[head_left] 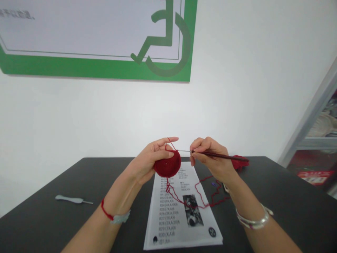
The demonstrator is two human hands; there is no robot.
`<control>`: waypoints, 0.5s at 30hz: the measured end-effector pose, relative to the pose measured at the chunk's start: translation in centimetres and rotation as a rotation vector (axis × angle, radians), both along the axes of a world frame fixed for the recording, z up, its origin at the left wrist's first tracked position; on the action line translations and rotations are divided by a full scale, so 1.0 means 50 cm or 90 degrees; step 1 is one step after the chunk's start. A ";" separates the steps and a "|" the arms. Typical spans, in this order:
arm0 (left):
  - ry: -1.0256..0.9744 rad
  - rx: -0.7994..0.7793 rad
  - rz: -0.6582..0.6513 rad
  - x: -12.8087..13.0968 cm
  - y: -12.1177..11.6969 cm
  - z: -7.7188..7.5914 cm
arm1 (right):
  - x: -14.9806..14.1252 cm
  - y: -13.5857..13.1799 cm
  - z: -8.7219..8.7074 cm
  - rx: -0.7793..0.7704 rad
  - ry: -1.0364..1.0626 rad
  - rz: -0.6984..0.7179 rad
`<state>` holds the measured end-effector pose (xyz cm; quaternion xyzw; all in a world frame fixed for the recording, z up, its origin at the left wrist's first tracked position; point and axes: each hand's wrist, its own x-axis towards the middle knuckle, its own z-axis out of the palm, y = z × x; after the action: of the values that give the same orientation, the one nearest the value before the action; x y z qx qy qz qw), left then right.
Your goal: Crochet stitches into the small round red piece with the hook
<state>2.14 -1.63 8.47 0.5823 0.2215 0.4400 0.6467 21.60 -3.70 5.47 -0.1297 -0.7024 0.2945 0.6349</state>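
Head view: your left hand (147, 158) pinches the red crocheted disc (167, 165) by its upper left, thumb flat on the face, with the disc hanging above the far end of the printed sheets (171, 214). Your right hand (210, 154) is closed on the crochet hook (223, 156) near the front of its dark red handle; the metal shaft reaches left to the disc's upper right edge.

Your left index finger points right with red yarn (181, 202) passing over it. Your forearms rise on either side of the sheets, a red cord (106, 211) at the left wrist and a silver bangle (254, 222) at the right.

Yarn trails across the sheets and off their right side, where a small purple item (214, 184) lies; a red yarn bundle (240, 161) sits farther back. Left of the sheets, a pale-handled tool (70, 200) rests on the black table (39, 221). Beyond them stands a white wall (250, 88) with a green-bordered sign (92, 66); shelving (316, 142) is far right.
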 end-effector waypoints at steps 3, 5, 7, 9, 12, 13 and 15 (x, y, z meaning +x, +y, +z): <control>0.023 0.006 -0.021 -0.005 0.000 0.002 | 0.009 -0.008 0.008 -0.014 -0.015 0.026; 0.040 0.006 -0.042 -0.010 0.001 0.003 | 0.016 -0.010 0.010 -0.031 -0.028 0.039; 0.060 0.003 -0.070 -0.014 0.002 0.004 | 0.023 -0.008 0.012 -0.057 -0.034 0.064; 0.081 0.002 -0.089 -0.015 0.002 0.005 | 0.028 -0.004 0.012 -0.092 -0.032 0.106; 0.087 0.048 -0.041 -0.006 -0.003 0.001 | 0.020 0.004 0.012 -0.166 0.006 0.174; 0.074 0.077 0.000 0.000 -0.006 -0.001 | 0.013 0.006 0.011 -0.192 0.029 0.190; 0.038 0.134 0.087 0.013 -0.013 -0.007 | -0.006 0.008 0.007 -0.237 0.086 0.204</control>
<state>2.77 -2.26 8.11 0.6430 0.2324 0.4865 0.5439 21.28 -3.32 5.83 -0.1112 -0.6037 0.5238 0.5906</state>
